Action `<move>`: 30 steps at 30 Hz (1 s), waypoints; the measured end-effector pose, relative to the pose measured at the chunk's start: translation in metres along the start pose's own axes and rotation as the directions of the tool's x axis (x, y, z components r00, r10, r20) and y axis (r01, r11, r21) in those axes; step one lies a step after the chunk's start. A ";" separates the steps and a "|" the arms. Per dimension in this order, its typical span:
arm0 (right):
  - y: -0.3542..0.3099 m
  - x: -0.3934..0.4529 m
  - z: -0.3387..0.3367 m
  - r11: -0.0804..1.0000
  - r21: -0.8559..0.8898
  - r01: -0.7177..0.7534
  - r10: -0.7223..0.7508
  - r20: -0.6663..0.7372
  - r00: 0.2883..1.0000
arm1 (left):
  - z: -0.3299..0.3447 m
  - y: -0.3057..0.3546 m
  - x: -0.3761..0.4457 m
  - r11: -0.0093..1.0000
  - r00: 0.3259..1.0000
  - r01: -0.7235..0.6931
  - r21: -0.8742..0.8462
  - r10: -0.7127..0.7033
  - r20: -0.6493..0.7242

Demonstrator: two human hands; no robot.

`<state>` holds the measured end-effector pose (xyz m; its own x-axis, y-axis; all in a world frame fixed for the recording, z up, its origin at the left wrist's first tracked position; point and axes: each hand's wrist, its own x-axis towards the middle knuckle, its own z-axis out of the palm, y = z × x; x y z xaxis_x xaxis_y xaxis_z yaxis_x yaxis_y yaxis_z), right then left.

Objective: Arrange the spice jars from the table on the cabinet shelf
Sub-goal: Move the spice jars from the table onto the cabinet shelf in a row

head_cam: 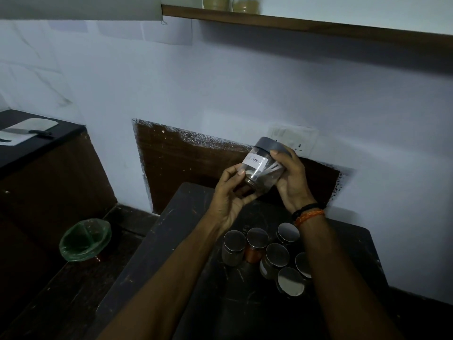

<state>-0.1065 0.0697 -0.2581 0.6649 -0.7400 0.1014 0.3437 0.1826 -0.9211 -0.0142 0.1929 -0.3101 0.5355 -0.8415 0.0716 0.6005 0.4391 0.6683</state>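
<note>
Both hands, left hand [230, 195] and right hand [291, 177], around tilted jar [263, 168] above dark scratched table [171, 241], pale wall [245, 82] behind.

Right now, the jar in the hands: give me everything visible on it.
The held jar is clear, glass or plastic by its look, with a grey lid and a white handwritten label reading partly "Pepper". It is tilted, lid up and away toward the wall, held in the air above the table, clear of the jars standing there. Dark contents sit at its lower end. The left hand grips its base; the right hand grips its side, thumb near the lid.
</note>
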 end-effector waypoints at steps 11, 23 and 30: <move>-0.030 0.003 0.006 0.998 0.037 0.056 -0.057 0.040 0.998 | 0.025 0.003 0.013 0.994 0.994 -0.071 0.084 0.063 0.086; -0.077 0.016 0.007 0.947 -0.292 0.135 -0.124 0.057 0.991 | 0.057 0.019 0.029 0.967 0.980 -0.154 0.203 0.124 0.153; -0.116 0.026 0.017 0.929 -0.314 0.196 -0.197 0.027 0.980 | 0.089 0.039 0.047 0.961 0.969 -0.192 0.197 0.154 0.194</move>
<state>-0.1177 0.0400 -0.1422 0.6016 -0.7438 0.2912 0.2410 -0.1786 -0.9540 -0.0185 0.1425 -0.2141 0.4962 -0.8088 0.3156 0.3575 0.5216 0.7747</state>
